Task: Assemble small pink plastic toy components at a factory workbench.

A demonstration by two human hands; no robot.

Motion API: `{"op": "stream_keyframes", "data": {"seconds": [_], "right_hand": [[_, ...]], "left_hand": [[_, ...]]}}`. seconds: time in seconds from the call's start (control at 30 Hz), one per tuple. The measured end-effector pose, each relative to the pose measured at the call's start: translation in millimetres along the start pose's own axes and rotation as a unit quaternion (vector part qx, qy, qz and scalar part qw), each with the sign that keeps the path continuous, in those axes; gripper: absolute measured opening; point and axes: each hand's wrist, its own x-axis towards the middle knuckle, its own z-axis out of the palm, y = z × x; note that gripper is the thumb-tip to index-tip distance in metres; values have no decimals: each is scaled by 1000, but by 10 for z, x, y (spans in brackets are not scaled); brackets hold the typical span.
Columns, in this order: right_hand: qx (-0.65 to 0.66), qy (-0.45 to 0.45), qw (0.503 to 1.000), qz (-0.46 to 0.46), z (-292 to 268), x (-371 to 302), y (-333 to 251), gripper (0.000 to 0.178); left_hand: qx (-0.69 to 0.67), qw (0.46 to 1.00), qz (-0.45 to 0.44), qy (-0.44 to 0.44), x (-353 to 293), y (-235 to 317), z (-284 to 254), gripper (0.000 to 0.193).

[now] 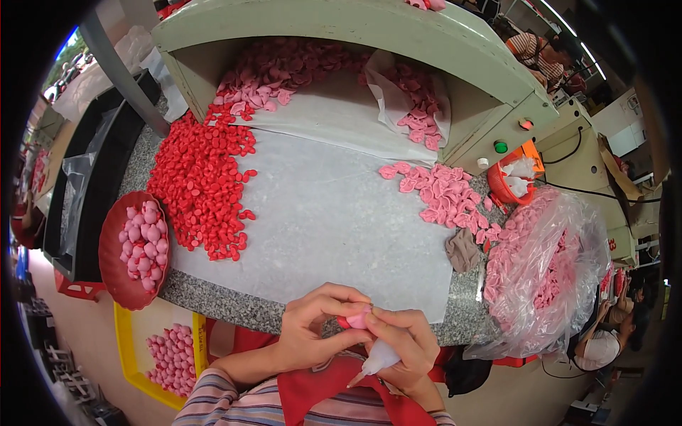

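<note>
My left hand and my right hand meet at the near edge of the worktop. Between their fingertips they pinch a small pink and red piece, partly covered by the fingers. A white squeeze bottle with a thin nozzle is tucked in my right hand, its tip slanting down to the left. Beyond my hands a white sheet covers the worktop. A large heap of small glossy red pieces lies on its left side, and thin pink curled pieces are scattered on its right.
A green-grey metal housing stands over the back, with more pink pieces under it. At left are a red bowl of rounded pink pieces and a yellow crate. Right: an orange basket, a brown cloth, a clear plastic bag.
</note>
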Motion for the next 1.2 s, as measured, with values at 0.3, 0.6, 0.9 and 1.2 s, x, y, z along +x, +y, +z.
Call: {"op": "stream_keyframes", "data": {"seconds": [0.3, 0.6, 0.9, 1.2], "right_hand": [[-12, 8, 999, -34, 20, -54, 59, 41], [0, 49, 999, -4, 50, 9, 18, 42], [18, 69, 992, 103, 141, 21, -32, 31], [306, 4, 899, 312, 53, 124, -21, 15]], "left_hand": [[41, 999, -12, -19, 11, 54, -46, 32], [-225, 964, -135, 34, -8, 47, -29, 28], [-482, 849, -215, 31, -72, -154, -31, 28], [-131, 990, -32, 29, -7, -111, -88, 34]]}}
